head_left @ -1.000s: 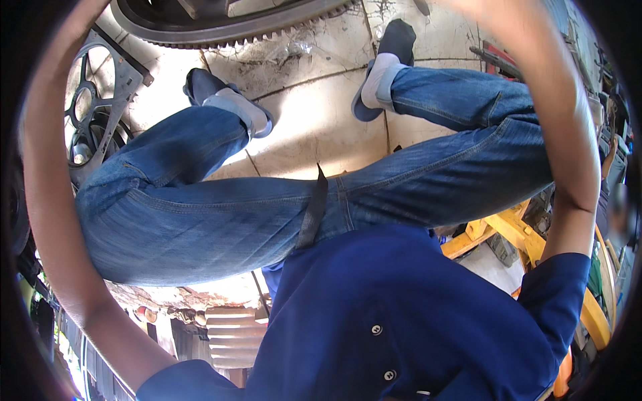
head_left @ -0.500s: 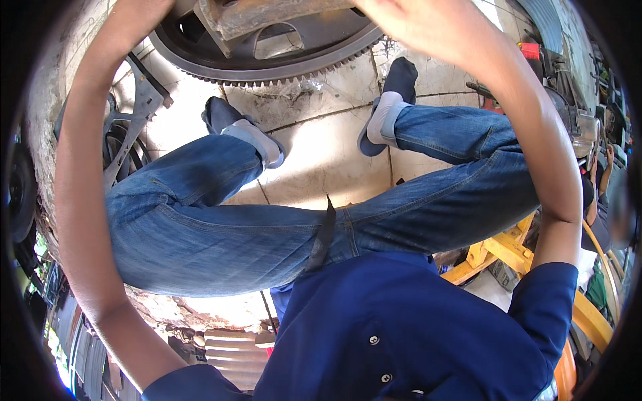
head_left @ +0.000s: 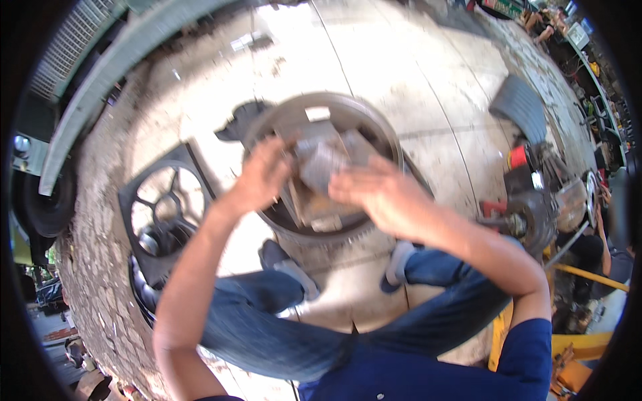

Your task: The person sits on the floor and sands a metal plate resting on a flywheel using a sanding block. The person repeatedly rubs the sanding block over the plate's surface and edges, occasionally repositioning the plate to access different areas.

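A large round toothed flywheel (head_left: pixel 371 115) lies on the tiled floor between my feet. A rusty angular metal piece (head_left: pixel 304 204) rests on its middle. Over that piece is a flat grey thing (head_left: pixel 322 167), smeared by motion, so its kind is unclear. My right hand (head_left: pixel 374 190) reaches in from the right, its fingertips pressed together at the grey thing's edge. On the other side, my left hand (head_left: pixel 263 175) is over the flywheel's left part, close to the grey thing. Blur hides whether its fingers hold anything.
A black fan shroud (head_left: pixel 167 200) lies left of the flywheel. Right of it stand a machine with a red part (head_left: pixel 518 159) and a curved grey panel (head_left: pixel 520 107). A yellow frame (head_left: pixel 588 347) is at lower right. Another person's arm (head_left: pixel 603 230) shows at the far right.
The view has tilted forward, bringing the whole flywheel and both my hands into the picture. Before, the hands were cut off at the upper edge. The grey thing now shows between them.
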The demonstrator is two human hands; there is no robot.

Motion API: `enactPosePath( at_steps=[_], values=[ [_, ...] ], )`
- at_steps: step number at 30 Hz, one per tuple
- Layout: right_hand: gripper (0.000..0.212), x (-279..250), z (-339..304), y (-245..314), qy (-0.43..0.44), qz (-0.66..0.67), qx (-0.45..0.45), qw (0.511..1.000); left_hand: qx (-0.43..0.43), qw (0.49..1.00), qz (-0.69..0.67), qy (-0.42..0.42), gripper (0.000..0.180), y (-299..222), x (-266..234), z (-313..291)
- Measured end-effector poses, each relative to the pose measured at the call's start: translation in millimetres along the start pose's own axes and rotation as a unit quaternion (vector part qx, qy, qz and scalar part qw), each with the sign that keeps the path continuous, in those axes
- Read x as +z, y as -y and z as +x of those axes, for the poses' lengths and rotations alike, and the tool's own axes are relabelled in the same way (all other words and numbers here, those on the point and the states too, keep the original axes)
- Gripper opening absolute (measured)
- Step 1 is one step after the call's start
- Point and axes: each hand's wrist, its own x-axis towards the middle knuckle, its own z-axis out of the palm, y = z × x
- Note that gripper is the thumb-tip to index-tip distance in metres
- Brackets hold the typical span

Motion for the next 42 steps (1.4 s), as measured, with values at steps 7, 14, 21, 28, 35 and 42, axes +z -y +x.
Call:
enactPosePath(
  at_steps=[7,14,21,28,35,42],
  values=[
    [0.044,-3,5,-7,0.006,-0.011,0.006,1.000,0.002,0.999,-0.023,-0.022,0.050,-9,1,16],
    [0.044,9,-4,-1,-0.018,-0.004,-0.025,1.000,0.088,0.992,-0.085,-0.024,0.036,2,6,23],
    [0.042,12,0,7,-0.035,0.011,-0.006,0.999,0.080,0.994,-0.073,0.007,0.039,15,7,20],
    [0.040,10,3,-10,-0.043,0.026,0.046,0.998,0.075,0.994,-0.069,0.028,0.039,-2,0,25],
    [0.036,10,3,-7,-0.046,0.046,0.002,0.998,0.063,0.993,-0.093,0.022,0.037,0,1,24],
    [0.037,9,5,11,-0.027,0.078,0.002,0.997,0.051,0.995,-0.077,0.032,0.040,4,-1,22]
  ],
)
